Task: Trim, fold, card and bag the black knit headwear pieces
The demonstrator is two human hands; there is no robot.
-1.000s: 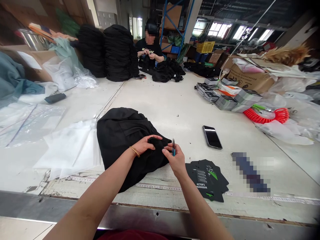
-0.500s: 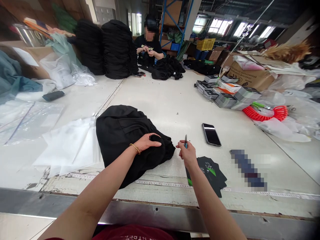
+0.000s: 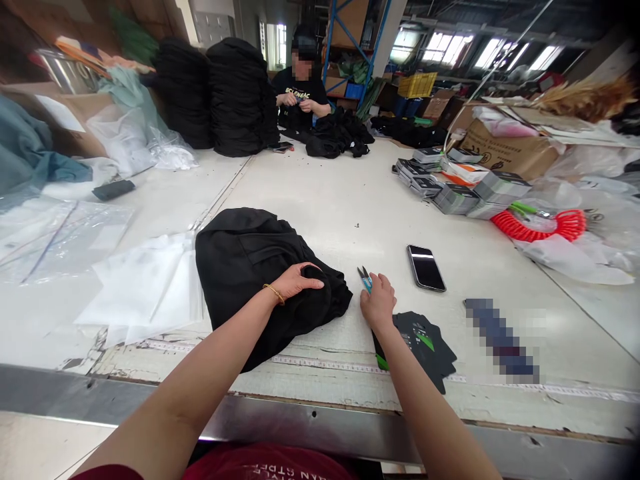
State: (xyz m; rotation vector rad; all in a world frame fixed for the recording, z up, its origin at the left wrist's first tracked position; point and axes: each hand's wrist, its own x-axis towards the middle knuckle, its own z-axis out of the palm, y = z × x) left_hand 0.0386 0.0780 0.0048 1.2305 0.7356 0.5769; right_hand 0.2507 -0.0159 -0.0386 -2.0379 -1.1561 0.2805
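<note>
A black cloth garment point(image 3: 250, 260) lies bunched on the table in front of me. Gathered dark fabric sits between the thumb and fingers of my left hand point(image 3: 295, 281), closed on the garment's right part. To the right of the cloth, my right hand point(image 3: 379, 301) is palm down near the tabletop, its fingers around blue-handled thread snips point(image 3: 365, 279). The blades point up and left, slightly apart; the lower handle is hidden by my hand. Dark cards with green marks point(image 3: 425, 347) are fanned out beside my right wrist.
A phone point(image 3: 427, 268) lies right of my right hand. White sheets point(image 3: 145, 287) are at left, and a measuring tape point(image 3: 330, 364) runs along the front edge. Stacked card bundles point(image 3: 455, 199) and a red coiled hose point(image 3: 540, 227) lie further right. Another person point(image 3: 303, 93) sits across the table.
My right hand has turned palm down and lowered toward the table; the snips have tipped from upright to leaning left. My left hand still holds the garment. The view has shifted slightly.
</note>
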